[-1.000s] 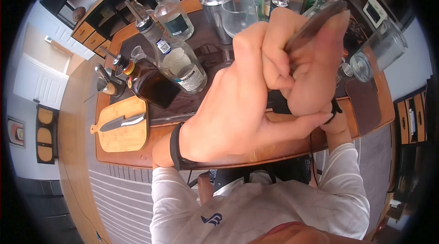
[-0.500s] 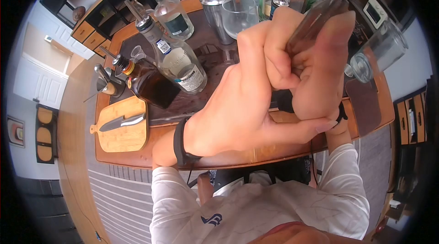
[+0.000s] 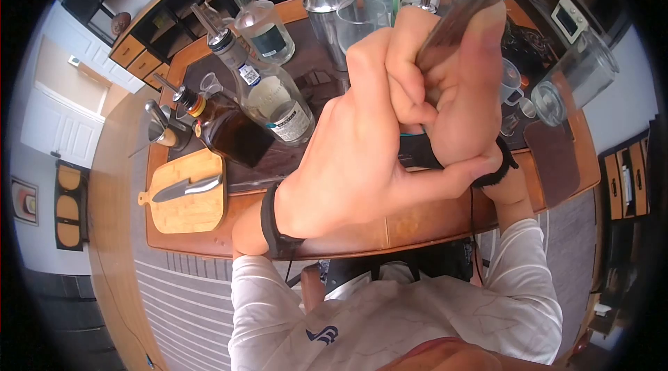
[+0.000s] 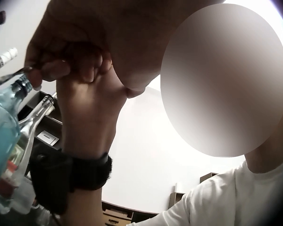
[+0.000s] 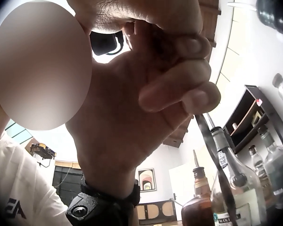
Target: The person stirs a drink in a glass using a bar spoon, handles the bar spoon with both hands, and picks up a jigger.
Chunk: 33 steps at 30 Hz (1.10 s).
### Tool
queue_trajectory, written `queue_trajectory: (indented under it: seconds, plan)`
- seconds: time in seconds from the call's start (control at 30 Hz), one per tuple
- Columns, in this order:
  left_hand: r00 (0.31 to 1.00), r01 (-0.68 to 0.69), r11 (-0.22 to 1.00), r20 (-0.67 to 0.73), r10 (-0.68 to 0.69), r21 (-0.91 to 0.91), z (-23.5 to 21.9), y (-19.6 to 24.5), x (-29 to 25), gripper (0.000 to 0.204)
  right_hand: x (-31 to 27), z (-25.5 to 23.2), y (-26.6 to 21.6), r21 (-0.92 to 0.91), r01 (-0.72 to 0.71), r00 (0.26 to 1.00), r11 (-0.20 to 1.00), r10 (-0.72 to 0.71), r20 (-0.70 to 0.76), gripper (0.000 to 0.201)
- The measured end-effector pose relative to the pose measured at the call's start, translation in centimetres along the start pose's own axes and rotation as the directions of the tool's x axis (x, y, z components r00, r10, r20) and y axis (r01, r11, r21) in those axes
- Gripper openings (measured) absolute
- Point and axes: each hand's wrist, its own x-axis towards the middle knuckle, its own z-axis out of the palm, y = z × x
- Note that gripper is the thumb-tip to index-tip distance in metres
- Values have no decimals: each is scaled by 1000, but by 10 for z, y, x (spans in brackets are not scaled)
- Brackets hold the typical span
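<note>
Both hands are raised close to the head camera, overlapping. The left hand [image 3: 348, 155] curls its fingers around a dark, thin, blurred object [image 3: 452, 26], its thumb lying against the heel of the right hand [image 3: 470, 92]. Beside the object stands the right thumb, with that hand's other fingers bent and partly hidden. From the right wrist, the left hand [image 5: 141, 89] shows curled fingers, and a long dark twisted stem [image 5: 212, 150] hangs below them. In the left wrist view the right hand [image 4: 89, 89] has bent fingers at the object's dark stem [image 4: 7, 77].
A cutting board [image 3: 167, 211] with a knife [image 3: 188, 188] lies at the table's left. Behind it stand a brown bottle [image 3: 233, 131] and a clear bottle [image 3: 275, 103]. A shaker [image 3: 325, 16], a stemmed glass [image 3: 362, 19] and several bottles stand farther back; a tall glass [image 3: 581, 75] is at right.
Both hands have shifted slightly left with the dark object, after a small move right. A clear cup and small metal pieces now show right of the hands.
</note>
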Motion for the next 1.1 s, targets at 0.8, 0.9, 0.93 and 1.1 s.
queue_trajectory:
  seconds: [0.8, 0.9, 0.93, 1.1]
  plan:
    - [913, 132, 876, -287, -290, -463, -12, -1, 8, 30, 12, -15, 27, -310, 78, 976, 947, -9, 218, 46]
    - [901, 241, 883, -245, -358, -403, -14, 6, 12, 47, 14, -21, 32, -240, -7, 952, 971, 79, 294, 38]
    - [905, 229, 887, -247, -346, -401, -15, 7, 13, 47, 16, -21, 31, -120, -78, 930, 990, 116, 349, 34]
    - [912, 229, 836, -191, -363, -498, -17, -2, 11, 43, 14, -20, 28, -80, -158, 930, 984, 175, 322, 31]
